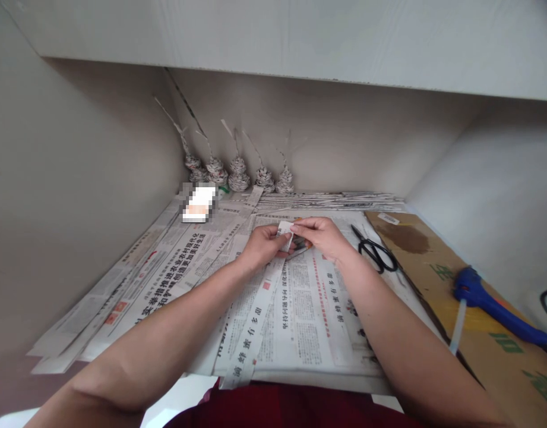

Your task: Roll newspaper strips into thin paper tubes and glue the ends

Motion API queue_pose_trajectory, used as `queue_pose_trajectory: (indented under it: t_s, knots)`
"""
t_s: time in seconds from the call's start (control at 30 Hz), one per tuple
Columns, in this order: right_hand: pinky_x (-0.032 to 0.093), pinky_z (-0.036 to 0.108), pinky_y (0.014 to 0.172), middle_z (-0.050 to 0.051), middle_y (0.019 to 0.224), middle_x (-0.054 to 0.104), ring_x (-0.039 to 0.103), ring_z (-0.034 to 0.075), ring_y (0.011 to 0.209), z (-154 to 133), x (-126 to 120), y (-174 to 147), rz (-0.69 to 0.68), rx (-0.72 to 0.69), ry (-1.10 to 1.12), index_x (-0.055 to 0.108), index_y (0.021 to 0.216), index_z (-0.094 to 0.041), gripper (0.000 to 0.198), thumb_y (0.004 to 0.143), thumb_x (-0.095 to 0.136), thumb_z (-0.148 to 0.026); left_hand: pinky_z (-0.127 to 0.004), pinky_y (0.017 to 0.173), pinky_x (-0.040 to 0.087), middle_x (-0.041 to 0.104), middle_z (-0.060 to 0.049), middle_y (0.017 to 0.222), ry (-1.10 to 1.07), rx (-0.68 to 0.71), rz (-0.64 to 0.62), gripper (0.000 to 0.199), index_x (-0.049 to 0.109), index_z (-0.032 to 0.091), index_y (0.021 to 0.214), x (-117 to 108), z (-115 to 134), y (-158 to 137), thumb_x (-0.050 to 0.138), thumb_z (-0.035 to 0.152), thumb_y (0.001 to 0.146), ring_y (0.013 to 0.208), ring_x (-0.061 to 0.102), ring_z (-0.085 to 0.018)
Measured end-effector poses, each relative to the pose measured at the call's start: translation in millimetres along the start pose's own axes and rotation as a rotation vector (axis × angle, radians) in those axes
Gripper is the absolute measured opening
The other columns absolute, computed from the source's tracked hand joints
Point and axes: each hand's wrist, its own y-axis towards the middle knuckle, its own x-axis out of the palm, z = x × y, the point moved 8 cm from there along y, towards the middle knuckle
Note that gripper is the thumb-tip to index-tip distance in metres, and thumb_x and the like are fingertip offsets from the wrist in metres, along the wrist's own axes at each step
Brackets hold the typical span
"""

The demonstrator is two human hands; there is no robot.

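Over the middle of the newspaper-covered table, my left hand (266,245) pinches a small piece of white printed paper (284,229) between thumb and fingers. My right hand (321,235) grips the same piece at its right edge, fingertips pressed together. The paper looks narrow and folded or bent. Below and between the hands shows something with orange on it, mostly hidden, whose kind I cannot make out. Printed newspaper sheets (300,333) lie under both forearms. A pair of black-handled scissors (378,254) rests just right of my right hand.
Several gourd-shaped woven paper pieces (239,174) stand along the back wall, beside rolled paper sticks (335,201). Newspaper strips (135,291) lie left, with a blurred-out phone-like object (199,205). A blue glue gun (491,303) rests on cardboard (473,351) at right. An overhanging panel (300,41) spans above.
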Motion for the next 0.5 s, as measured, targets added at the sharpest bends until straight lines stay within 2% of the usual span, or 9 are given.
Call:
queue_pose_trajectory:
  t_s: [0.17,0.5]
  knots:
    - [0.039,0.022,0.044,0.004,0.068,0.07,0.057,0.011,0.05,-0.1,2.4,0.2,0.019,-0.013,0.061,0.074,0.077,-0.015,0.025,0.066,0.075,-0.037,-0.032,0.065,0.056,0.069,-0.005,0.072,-0.025,0.002,-0.011,0.021,0.067,0.013,0.082,1.4,-0.9,0.2,0.07,0.032,0.072,0.067,0.065,-0.017]
    - [0.035,0.021,0.043,0.005,0.066,0.069,0.06,0.013,0.055,4.1,2.4,-0.1,-0.042,0.042,0.104,0.074,0.082,-0.014,0.027,0.068,0.074,-0.037,-0.032,0.066,0.056,0.069,-0.006,0.072,-0.026,-0.004,-0.013,0.021,0.067,0.013,0.083,0.9,-2.6,0.5,0.069,0.031,0.073,0.068,0.065,-0.017]
